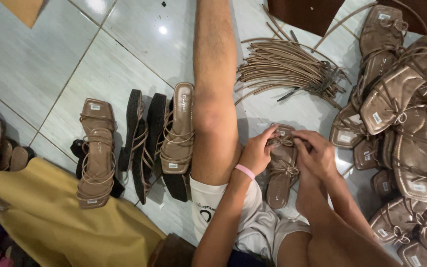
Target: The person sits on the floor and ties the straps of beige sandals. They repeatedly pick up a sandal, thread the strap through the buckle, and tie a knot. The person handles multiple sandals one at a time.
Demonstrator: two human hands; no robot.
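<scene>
Tan leather strappy sandal [281, 168] lies sole-down on the tiled floor [100, 69], just right of the outstretched leg [213, 89]. Both hands meet at its far end: the left hand [258, 151] has its grip closed on the knotted strap, and the right hand [316, 153] pinches the same strap from the right. A bundle of loose straps [292, 66] lies farther off.

Worn on the head, aimed steeply down at the floor [100, 69] from close above. Centred on an outstretched leg [213, 89], with both hands near the lower middle. Framed by sandals at either edge. Single view only; nothing shared with another.
</scene>
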